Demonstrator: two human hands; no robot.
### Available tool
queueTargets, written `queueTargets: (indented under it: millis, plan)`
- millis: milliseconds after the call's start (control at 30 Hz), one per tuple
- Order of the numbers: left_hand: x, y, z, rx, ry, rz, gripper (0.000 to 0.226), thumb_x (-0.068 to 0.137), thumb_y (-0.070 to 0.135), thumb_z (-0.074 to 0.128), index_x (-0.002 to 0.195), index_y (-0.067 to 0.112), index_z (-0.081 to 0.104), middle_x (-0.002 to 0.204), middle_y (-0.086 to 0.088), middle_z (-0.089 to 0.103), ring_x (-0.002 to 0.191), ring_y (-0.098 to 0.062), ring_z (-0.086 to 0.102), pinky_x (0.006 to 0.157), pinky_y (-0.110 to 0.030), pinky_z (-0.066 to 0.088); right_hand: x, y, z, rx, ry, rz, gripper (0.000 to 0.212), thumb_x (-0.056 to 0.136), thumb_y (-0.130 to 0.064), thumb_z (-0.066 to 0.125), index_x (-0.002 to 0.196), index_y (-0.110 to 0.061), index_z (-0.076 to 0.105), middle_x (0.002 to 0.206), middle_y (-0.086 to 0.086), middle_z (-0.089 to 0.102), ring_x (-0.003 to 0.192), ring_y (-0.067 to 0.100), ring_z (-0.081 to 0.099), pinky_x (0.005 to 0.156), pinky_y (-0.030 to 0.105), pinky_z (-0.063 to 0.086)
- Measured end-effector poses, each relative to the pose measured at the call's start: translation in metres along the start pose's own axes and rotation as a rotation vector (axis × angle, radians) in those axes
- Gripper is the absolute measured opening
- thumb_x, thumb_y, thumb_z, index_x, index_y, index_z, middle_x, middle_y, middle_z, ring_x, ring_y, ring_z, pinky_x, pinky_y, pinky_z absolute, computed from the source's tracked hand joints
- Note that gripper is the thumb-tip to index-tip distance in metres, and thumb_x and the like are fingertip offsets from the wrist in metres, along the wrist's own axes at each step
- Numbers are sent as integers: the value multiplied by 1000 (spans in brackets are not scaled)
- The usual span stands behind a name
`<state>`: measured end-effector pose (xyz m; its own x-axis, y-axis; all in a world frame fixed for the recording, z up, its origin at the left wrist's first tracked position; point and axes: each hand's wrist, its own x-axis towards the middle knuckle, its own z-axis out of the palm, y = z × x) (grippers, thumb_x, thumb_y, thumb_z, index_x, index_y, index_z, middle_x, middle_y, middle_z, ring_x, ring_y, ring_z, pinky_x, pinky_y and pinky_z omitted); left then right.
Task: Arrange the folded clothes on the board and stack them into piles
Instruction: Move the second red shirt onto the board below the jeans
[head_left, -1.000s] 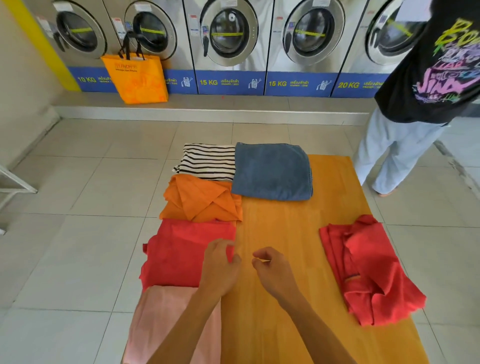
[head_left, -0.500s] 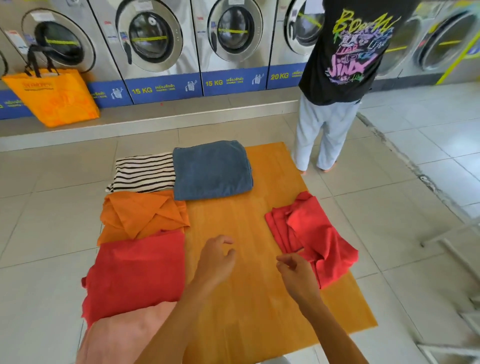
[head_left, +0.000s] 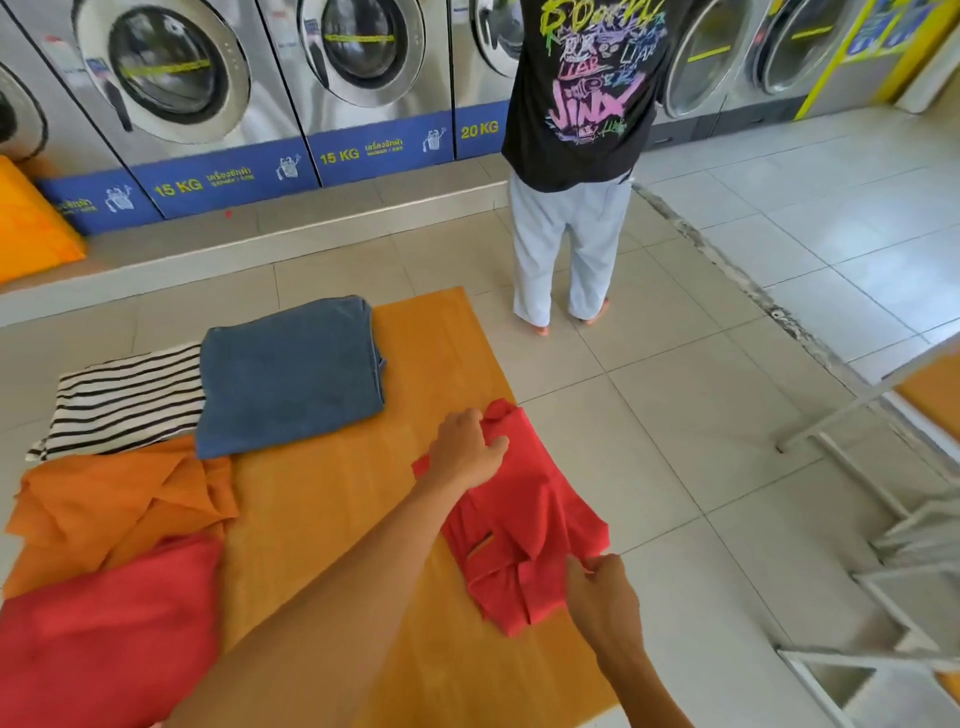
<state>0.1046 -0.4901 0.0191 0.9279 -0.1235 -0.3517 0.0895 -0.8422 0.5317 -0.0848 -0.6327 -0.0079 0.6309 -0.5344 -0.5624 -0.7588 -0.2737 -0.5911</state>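
**Both hands now on the crumpled red garment**

Since half a second ago my two hands have left the bare middle of the board and closed on the crumpled red garment at the board's right edge. My left hand is clenched around a bunch of cloth at the garment's far end, knuckles up, forearm reaching diagonally across the wood. My right hand pinches the near right corner of the same garment between thumb and fingers. The garment lies rumpled, with folds and a small slit showing wood through it, and its right side hangs a little past the board's edge over the floor tiles.

Outward from there, the orange wooden board is bare down its middle. Along its left edge runs a row of folded pieces: a blue folded cloth at the far left corner, overlapping a black-and-white striped piece just to its left; an orange garment nearer to me, loosely folded; then a flat red folded piece at the near left corner.

Beyond the board's far edge a person in a black printed T-shirt and pale trousers stands facing a row of washing machines. An orange bag sits on the ledge at far left.
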Motion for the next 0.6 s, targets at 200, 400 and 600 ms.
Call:
queueTargets:
  millis: [200,400,600]
  plan:
    - [1,-23,43,202,-59,-96,90,82,59,58,153,19,21,157,-7,24,145,-27,23,117,-48,21,22,2,1,47,-43,69,42,91,-49,51,110,-12,44,96,1,65,85,24,68,80,48,58]
    - [-22,-47,36,33,-27,-319,79,64,57,66,130,23,39,120,0,61,110,-26,60,96,-45,45,32,-23,10,112,-151,102,49,89,-55,59,106,-9,53,99,4,66,93,26,64,77,38,52]
    - [-74,-93,2,-615,-203,-563,38,68,26,78,104,15,72,94,-6,78,86,-25,73,83,-38,59,39,-40,29,167,-392,30,57,69,-61,70,113,-25,66,100,-8,74,91,13,71,87,40,58]
